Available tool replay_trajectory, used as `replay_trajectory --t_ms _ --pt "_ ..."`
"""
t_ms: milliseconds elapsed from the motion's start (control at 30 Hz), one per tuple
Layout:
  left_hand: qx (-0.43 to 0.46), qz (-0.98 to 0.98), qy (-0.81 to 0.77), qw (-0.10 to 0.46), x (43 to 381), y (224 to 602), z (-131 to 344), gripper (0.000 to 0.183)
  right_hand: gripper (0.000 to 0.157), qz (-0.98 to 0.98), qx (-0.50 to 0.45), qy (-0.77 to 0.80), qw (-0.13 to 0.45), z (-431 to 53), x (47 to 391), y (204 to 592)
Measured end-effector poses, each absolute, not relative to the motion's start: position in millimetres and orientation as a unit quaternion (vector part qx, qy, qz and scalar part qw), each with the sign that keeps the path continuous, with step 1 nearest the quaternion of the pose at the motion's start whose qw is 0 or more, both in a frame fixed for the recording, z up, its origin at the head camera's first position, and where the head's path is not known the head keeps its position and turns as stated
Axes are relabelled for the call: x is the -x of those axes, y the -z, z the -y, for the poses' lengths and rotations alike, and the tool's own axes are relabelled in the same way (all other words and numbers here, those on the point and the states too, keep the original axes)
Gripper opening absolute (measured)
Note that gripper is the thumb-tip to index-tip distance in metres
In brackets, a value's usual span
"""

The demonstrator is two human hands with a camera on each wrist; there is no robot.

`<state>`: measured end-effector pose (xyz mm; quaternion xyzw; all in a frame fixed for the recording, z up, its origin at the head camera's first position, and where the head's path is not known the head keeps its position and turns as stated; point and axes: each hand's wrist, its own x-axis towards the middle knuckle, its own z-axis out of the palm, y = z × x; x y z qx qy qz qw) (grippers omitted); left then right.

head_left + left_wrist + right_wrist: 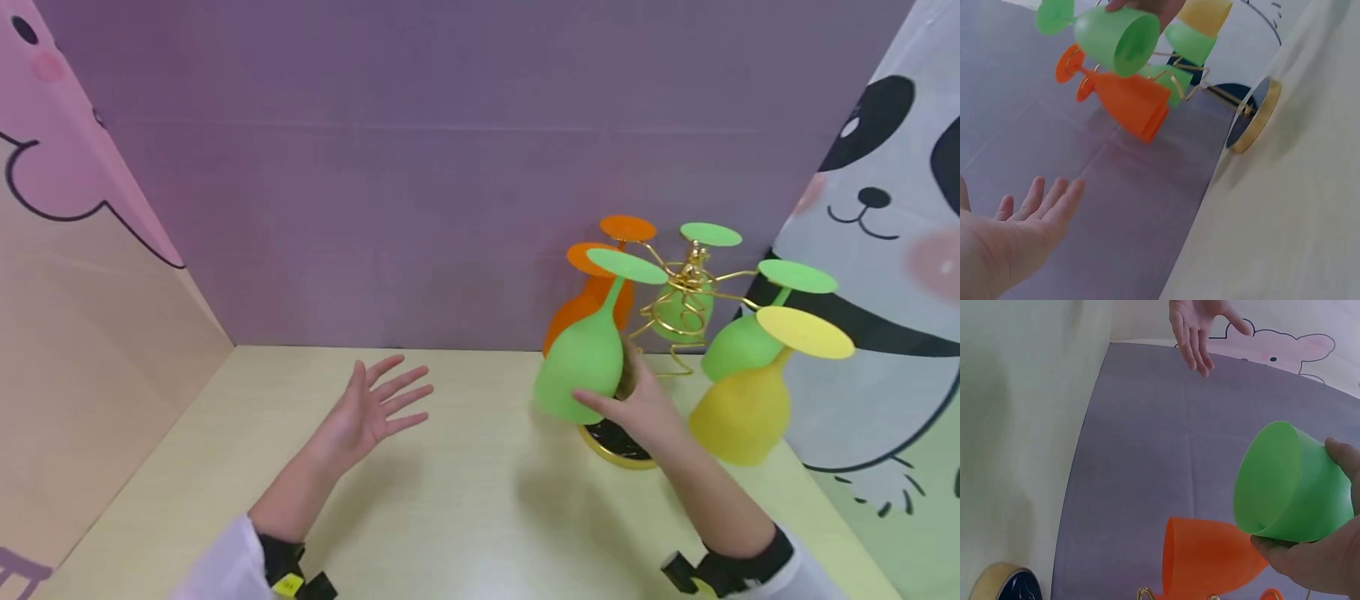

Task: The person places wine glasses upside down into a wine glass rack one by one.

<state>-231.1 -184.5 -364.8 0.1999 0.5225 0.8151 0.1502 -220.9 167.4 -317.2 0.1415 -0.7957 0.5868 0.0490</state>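
Note:
My right hand grips a green plastic goblet by its bowl, thumb on the near side. The goblet is upside down and slightly tilted, its foot uppermost, at the left front of a gold wire goblet rack. The right wrist view shows the bowl's open mouth between thumb and fingers. Off to the left, my left hand is held above the table with fingers spread, palm turned up and inward, touching nothing.
On the rack hang two orange goblets, two more green goblets and a yellow goblet, all upside down. Its round black base with gold rim stands on the pale table. A purple backdrop rises behind.

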Motion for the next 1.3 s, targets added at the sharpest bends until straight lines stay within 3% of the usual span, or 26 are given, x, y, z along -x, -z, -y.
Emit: replay_trajectory --t_ms 200,400,633,833,1067,1300 --pt "-0.161 -0.570 -0.802 0.078 235 354 206 0.062 0.095 0.814 -0.115 -0.566 0.062 -177 223 311" --pt "-0.124 -0.645 -0.754 -0.016 235 350 226 0.044 0.097 0.824 -0.099 -0.554 0.066 -185 225 308" --pt "-0.097 -0.782 -0.598 -0.144 240 359 245 0.051 0.101 0.833 -0.068 -0.545 0.062 -193 227 309" --pt "-0.084 -0.856 -0.478 -0.180 237 367 255 0.066 0.102 0.844 -0.042 -0.529 0.080 -200 225 310" --pt "-0.093 -0.898 -0.363 -0.230 233 377 259 0.070 0.103 0.855 -0.025 -0.511 0.088 -205 220 311" --pt "-0.088 -0.920 -0.303 -0.232 233 383 261 0.074 0.106 0.863 -0.002 -0.497 0.090 -209 218 312"
